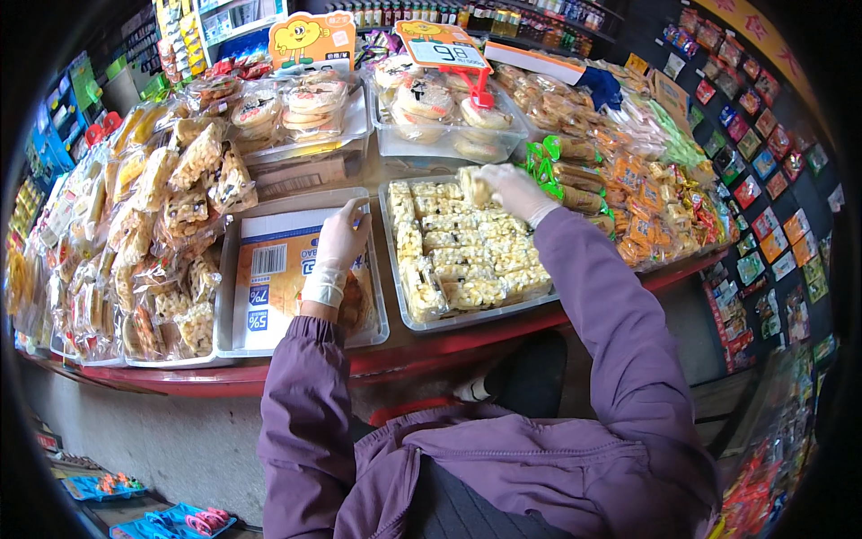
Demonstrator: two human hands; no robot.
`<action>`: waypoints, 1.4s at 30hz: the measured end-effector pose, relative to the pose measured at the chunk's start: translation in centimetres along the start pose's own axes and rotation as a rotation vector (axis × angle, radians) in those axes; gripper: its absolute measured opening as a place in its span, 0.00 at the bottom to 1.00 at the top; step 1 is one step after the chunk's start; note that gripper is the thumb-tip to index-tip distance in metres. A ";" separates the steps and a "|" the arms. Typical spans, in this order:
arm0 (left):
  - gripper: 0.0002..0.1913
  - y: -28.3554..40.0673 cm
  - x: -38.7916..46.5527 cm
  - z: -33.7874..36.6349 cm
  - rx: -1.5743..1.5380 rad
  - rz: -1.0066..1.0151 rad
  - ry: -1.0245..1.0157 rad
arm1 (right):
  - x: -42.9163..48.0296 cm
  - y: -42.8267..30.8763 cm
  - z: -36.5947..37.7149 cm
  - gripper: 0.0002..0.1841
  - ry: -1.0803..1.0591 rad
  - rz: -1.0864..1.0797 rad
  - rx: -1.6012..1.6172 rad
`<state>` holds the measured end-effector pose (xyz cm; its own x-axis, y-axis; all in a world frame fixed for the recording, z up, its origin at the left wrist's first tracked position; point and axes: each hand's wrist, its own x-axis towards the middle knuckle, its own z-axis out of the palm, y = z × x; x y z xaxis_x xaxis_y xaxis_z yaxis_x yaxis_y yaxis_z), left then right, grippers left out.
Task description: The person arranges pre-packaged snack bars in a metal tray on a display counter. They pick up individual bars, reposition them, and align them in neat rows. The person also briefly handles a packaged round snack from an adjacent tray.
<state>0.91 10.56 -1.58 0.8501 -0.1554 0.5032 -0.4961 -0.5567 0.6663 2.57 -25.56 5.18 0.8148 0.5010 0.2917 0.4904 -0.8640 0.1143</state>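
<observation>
My right hand (515, 192), in a thin white glove, grips a wrapped puffed-grain bar (475, 186) at the back of a clear plastic tray (404, 322). Rows of similar pale bars with dark specks (465, 256) fill that tray, and some stand on edge along its left side. My left hand (343, 236), also gloved, hovers over the right part of a neighbouring tray (379, 330). Its fingers are loosely bent and hold nothing. A printed cardboard sheet (269, 290) lines this second tray; my left wrist and sleeve hide part of it.
Bagged puffed snacks (182, 202) pile high on the left. Behind stand boxes of round wrapped cakes (424, 101) and orange price signs (441, 50). Green-ended packets (572, 172) and orange packets (633, 202) lie right of my right hand. A red table edge (404, 360) runs in front.
</observation>
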 end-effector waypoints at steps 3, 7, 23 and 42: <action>0.16 -0.1 0.0 0.1 0.015 -0.011 0.000 | -0.1 -0.1 0.5 0.27 -0.024 0.014 0.032; 0.15 0.0 0.0 0.0 -0.024 -0.031 -0.006 | 0.3 0.3 0.6 0.22 -0.064 0.070 0.018; 0.16 -0.5 0.0 -0.4 0.056 -0.047 0.005 | 0.8 1.0 -5.6 0.13 0.349 0.283 0.260; 0.31 -0.7 -3.3 -25.0 0.952 -0.083 0.471 | -12.4 -10.9 -4.2 0.09 0.508 0.366 1.016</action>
<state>-5.92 31.82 10.04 0.6202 0.1302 0.7736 0.0760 -0.9915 0.1060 -14.15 -22.58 4.28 0.8540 -0.0419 0.5186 0.4610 -0.4014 -0.7914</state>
